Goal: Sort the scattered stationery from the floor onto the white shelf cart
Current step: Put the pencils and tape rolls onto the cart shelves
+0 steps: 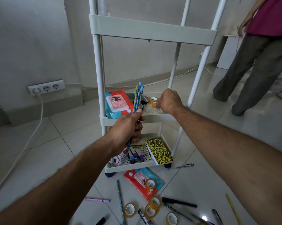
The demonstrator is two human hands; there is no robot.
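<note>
- The white shelf cart (153, 30) stands on the tiled floor (39, 143); its top is cut off by the frame edge.
- A second person (257, 65) stands at the right, seen only from the chest down.
- The left hand (129, 129) grips a bundle of blue patterned pencils (137, 99), tips up, in front of the middle shelf.
- The right hand (169, 101) is curled over the middle shelf at a tape roll (155, 105); whether it holds the roll cannot be told.
- A wet-wipes pack (116, 103) leans on that shelf.
- A yellow speckled notebook (159, 151) lies in the bottom shelf beside markers partly hidden by the left hand.
- On the floor lie another wipes pack (137, 181), tape rolls (129, 210), and pens (179, 202), some cut off below.
</note>
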